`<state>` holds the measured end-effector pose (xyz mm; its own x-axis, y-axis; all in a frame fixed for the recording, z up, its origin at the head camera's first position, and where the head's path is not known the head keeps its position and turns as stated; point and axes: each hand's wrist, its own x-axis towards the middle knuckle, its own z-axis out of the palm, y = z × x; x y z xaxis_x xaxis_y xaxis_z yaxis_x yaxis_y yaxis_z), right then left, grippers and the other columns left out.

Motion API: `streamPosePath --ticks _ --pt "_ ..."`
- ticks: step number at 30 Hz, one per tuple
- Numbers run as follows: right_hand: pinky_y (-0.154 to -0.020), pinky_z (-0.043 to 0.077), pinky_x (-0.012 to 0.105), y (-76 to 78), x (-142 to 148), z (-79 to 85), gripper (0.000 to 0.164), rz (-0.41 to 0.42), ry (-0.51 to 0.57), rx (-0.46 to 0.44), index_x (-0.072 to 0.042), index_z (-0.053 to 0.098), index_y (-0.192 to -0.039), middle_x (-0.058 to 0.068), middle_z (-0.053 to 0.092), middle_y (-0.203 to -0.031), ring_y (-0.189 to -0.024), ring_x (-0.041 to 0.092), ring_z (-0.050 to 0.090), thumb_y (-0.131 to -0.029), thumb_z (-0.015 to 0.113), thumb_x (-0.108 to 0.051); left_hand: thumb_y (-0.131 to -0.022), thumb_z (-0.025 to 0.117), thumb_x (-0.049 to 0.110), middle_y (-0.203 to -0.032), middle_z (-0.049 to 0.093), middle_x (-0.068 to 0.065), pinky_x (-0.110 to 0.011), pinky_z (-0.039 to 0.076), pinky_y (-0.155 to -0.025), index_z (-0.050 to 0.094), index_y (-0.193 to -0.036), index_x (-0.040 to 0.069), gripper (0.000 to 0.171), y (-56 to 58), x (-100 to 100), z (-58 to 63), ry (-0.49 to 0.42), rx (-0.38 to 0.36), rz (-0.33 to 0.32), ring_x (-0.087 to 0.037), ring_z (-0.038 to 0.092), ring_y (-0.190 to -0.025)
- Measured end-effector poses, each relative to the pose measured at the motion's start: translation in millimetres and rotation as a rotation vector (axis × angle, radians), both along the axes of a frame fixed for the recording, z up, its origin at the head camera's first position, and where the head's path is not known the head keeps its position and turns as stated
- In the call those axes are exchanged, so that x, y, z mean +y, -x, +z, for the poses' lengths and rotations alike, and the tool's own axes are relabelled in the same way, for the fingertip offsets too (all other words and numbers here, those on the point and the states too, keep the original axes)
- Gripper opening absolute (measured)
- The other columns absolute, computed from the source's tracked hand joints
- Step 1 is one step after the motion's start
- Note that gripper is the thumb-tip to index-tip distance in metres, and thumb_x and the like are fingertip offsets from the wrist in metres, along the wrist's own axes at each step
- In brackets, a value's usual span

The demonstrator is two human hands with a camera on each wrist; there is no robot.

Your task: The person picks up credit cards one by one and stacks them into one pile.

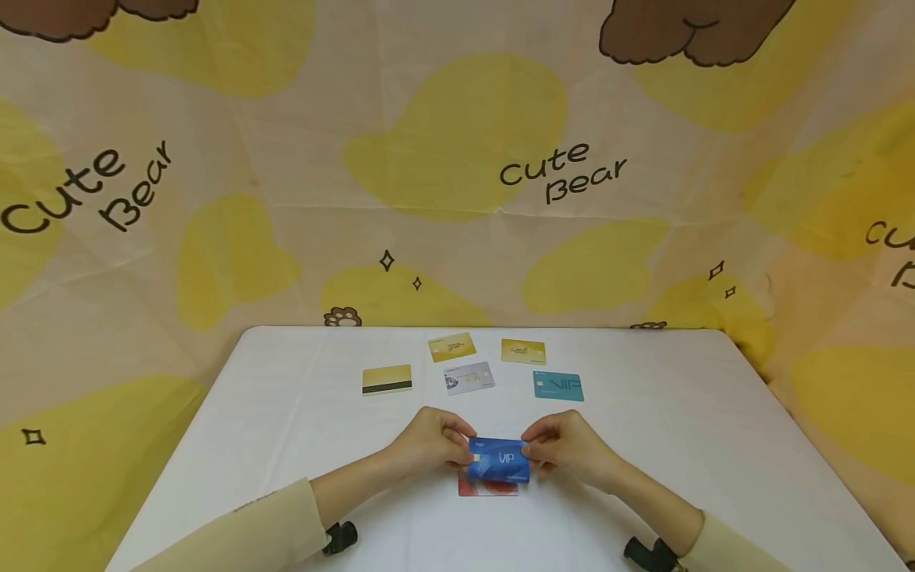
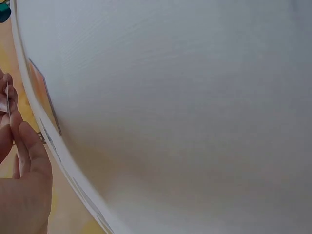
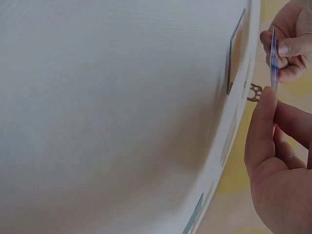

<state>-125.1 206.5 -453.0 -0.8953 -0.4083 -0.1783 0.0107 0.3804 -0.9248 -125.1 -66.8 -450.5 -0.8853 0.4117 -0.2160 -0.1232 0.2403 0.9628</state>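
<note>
We see the fingers of the left hand [image 1: 429, 441] and right hand [image 1: 574, 446] clamped on opposite ends of the blue card [image 1: 499, 462], held above the counter [image 1: 272, 429]. Below it we make out the red card [image 1: 488, 489], partly hidden in the head view. Farther out lie the silver card [image 1: 469, 378], teal card [image 1: 559, 386], striped card [image 1: 387, 380] and two gold cards [image 1: 453, 347]; behind them we see a patterned cloth [image 1: 457, 135].

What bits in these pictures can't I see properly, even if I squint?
- Red card: head view; the blue VIP card covers its upper part.
- Back of the blue VIP card: faces away in the head view, nearly edge-on in both wrist views.
- Silver card's small print: head view; too tiny.
- Left hand: left wrist view; picture's edge cuts it off.
</note>
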Motion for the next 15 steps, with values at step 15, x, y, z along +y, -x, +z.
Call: streamPosePath --ticks 15 --pt "-0.062 0.061 0.032 0.0 -9.8 -8.4 0.012 0.043 -0.042 -0.026 0.005 0.074 -0.102 0.009 0.071 -0.081 -0.066 0.019 0.069 -0.093 0.076 -0.003 -0.078 0.079 -0.012 -0.073 0.063 -0.004 -0.028 0.06 -0.064 0.072 -0.105 -0.01 0.028 -3.9 -3.4 -9.5 0.0 -0.013 -0.002 -0.012 0.065 -0.063"
